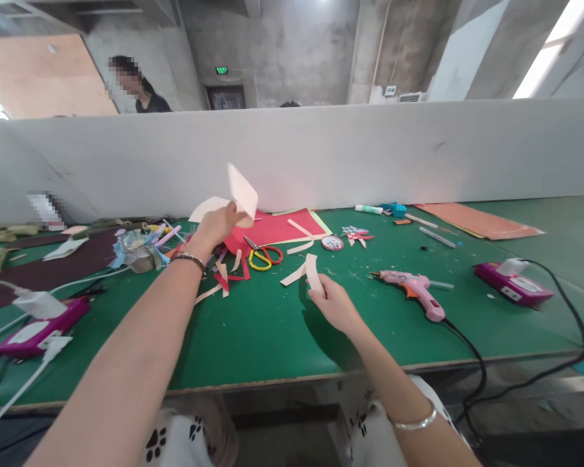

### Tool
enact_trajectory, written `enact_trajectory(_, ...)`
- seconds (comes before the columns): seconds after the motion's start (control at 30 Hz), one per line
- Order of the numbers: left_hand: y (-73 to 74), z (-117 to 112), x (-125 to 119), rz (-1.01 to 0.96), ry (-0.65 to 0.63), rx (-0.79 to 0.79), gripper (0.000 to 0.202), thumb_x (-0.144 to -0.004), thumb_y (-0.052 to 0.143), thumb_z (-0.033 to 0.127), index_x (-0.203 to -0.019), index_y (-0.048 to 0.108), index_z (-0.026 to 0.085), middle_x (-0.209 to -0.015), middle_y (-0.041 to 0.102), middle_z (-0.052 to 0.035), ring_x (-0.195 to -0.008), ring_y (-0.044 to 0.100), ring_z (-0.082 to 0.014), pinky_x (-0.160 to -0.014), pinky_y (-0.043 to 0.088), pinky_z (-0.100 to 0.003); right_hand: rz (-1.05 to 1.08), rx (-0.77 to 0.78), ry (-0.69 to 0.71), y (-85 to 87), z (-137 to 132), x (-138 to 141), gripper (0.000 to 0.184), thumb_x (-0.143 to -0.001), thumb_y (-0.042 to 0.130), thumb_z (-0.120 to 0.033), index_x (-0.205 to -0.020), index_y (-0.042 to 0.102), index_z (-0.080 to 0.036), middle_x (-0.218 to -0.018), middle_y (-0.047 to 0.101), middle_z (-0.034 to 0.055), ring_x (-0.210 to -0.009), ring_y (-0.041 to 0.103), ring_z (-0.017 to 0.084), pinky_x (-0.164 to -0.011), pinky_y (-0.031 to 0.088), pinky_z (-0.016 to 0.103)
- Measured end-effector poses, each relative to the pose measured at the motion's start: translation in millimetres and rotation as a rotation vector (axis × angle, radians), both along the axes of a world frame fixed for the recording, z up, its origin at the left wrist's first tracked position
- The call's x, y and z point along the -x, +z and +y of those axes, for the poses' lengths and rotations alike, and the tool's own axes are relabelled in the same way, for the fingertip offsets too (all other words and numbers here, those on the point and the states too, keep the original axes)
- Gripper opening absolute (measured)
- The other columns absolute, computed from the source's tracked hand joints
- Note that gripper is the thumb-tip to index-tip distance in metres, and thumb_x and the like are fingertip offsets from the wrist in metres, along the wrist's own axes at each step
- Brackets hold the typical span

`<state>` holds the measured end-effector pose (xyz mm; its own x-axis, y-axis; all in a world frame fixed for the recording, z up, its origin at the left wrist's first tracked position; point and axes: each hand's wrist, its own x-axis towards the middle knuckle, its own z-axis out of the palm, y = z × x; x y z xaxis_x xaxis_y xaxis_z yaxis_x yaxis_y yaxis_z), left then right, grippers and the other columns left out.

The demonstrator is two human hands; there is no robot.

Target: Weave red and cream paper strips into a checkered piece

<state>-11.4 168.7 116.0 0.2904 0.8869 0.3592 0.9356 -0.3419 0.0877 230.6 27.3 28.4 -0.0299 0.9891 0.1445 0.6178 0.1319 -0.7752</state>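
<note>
My left hand (pixel 217 227) is raised over the far side of the table, its fingers closed on a pale pink piece of paper (pixel 242 189) that stands up from the grip. Lower and nearer, my right hand (pixel 335 302) pinches a short pale paper strip (pixel 313 272). Another pale strip (pixel 293 275) lies just left of it. Between the hands rest scissors (pixel 259 259) with one yellow and one red handle. Red paper (pixel 277 233) lies behind them, with red and pale scraps (pixel 225 280) below my left wrist.
A pink glue gun (pixel 416 289) lies on the green table (pixel 267 337) at right, its cord running over the front edge. Purple power strips (pixel 513 283) stand at both sides. A glue stick (pixel 368 209) and a round tin (pixel 332 242) lie farther back, before a grey partition (pixel 321 155).
</note>
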Motion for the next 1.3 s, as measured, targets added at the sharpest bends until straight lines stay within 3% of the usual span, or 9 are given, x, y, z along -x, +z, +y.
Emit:
enact_trajectory(0.2,-49.7,-8.0,7.3,0.036,0.05,-0.014,0.026,-0.083,0.042,0.025,-0.075,0.06,0.008,-0.101,0.058,-0.0167,-0.09,0.057,-0.0271,-0.075,0.042,-0.042,-0.098,-0.007,0.005,2.9,-1.9,0.5,0.017,-0.074,0.041,-0.019,-0.086,0.052,-0.018,-0.078,0.06,0.0044,-0.067,0.051,0.015,-0.058,0.034,0.022)
enact_trajectory(0.3,-53.0,-10.1,10.0,0.024,0.019,-0.032,0.031,-0.083,0.045,0.035,-0.098,0.056,0.011,-0.105,0.057,-0.0093,-0.094,0.055,-0.0221,-0.079,0.044,-0.04,-0.238,-0.01,-0.003,6.3,-3.1,0.5,0.02,-0.08,0.036,-0.02,-0.086,0.054,-0.018,-0.072,0.06,0.0043,-0.064,0.052,0.015,-0.054,0.031,0.021)
enact_trajectory(0.4,-43.9,-18.5,-3.1,0.049,-0.043,-0.02,0.042,-0.072,0.055,0.033,-0.104,0.055,0.005,-0.111,0.054,-0.0207,-0.105,0.049,-0.0354,-0.081,0.041,-0.044,-0.396,0.006,0.004,10.7,-5.2,2.1,0.026,-0.085,0.03,-0.022,-0.083,0.056,-0.018,-0.067,0.06,0.0049,-0.059,0.052,0.015,-0.05,0.025,0.022)
enact_trajectory(0.53,-42.5,-63.9,-38.8,0.118,-0.295,-0.008,0.064,-0.062,0.064,0.027,-0.122,0.043,0.017,-0.131,0.041,-0.0137,-0.121,0.035,-0.0279,-0.098,0.029,-0.04,-0.479,-0.006,0.099,15.3,-12.1,5.7,0.017,-0.082,0.041,-0.018,-0.079,0.057,-0.019,-0.068,0.062,0.0056,-0.059,0.054,0.016,-0.049,0.021,0.023)
enact_trajectory(0.67,-61.1,-122.7,-58.5,0.205,-0.712,-0.102,0.024,-0.076,0.053,0.032,-0.098,0.058,0.023,-0.121,0.053,-0.0059,-0.119,0.038,-0.0233,-0.101,0.014,-0.046,-0.629,-0.087,0.337,19.7,-23.3,5.8,0.02,-0.084,0.042,-0.023,-0.079,0.061,-0.02,-0.07,0.064,0.0046,-0.061,0.056,0.015,-0.05,0.024,0.023)
enact_trajectory(0.77,-69.7,-141.8,-54.4,0.248,-0.726,-0.191,0.022,-0.085,0.042,0.025,-0.072,0.059,0.019,-0.078,0.065,-0.0019,-0.086,0.056,-0.0156,-0.093,0.026,-0.039,-0.688,-0.203,0.369,22.8,-32.0,1.2,0.025,-0.086,0.04,-0.023,-0.077,0.063,-0.02,-0.072,0.064,0.0039,-0.066,0.056,0.014,-0.054,0.03,0.022)
enact_trajectory(0.83,-69.9,-144.2,-46.4,0.331,-0.751,-0.267,0.026,-0.087,0.035,0.018,-0.077,0.059,0.018,-0.063,0.061,0.0,-0.068,0.055,-0.0132,-0.082,0.033,-0.033,-0.759,-0.343,0.328,23.1,-36.7,-4.5,0.023,-0.084,0.043,-0.019,-0.077,0.064,-0.02,-0.075,0.062,0.0041,-0.07,0.054,0.014,-0.058,0.033,0.022)
enact_trajectory(1.03,-74.6,-151.8,-23.0,0.528,-0.709,-0.411,0.031,-0.083,0.031,0.002,-0.1,0.055,0.01,-0.069,0.061,-0.0048,-0.059,0.052,-0.014,-0.053,0.031,-0.027,-0.946,-0.798,0.119,11.3,-46.2,-35.6,0.025,-0.08,0.044,-0.008,-0.084,0.065,-0.021,-0.083,0.061,0.0063,-0.074,0.049,0.015,-0.066,0.036,0.026)
enact_trajectory(1.3,-97.9,-173.3,-34.2,0.363,-0.653,-0.337,0.016,-0.078,0.046,0.004,-0.072,0.056,0.015,-0.064,0.057,-0.0005,-0.059,0.05,-0.0136,-0.053,0.032,-0.025,-1.004,-0.76,0.113,-11.1,-56.7,-46.8,0.021,-0.075,0.05,-0.009,-0.085,0.064,-0.022,-0.089,0.062,0.0051,-0.079,0.05,0.017,-0.079,0.034,0.032)
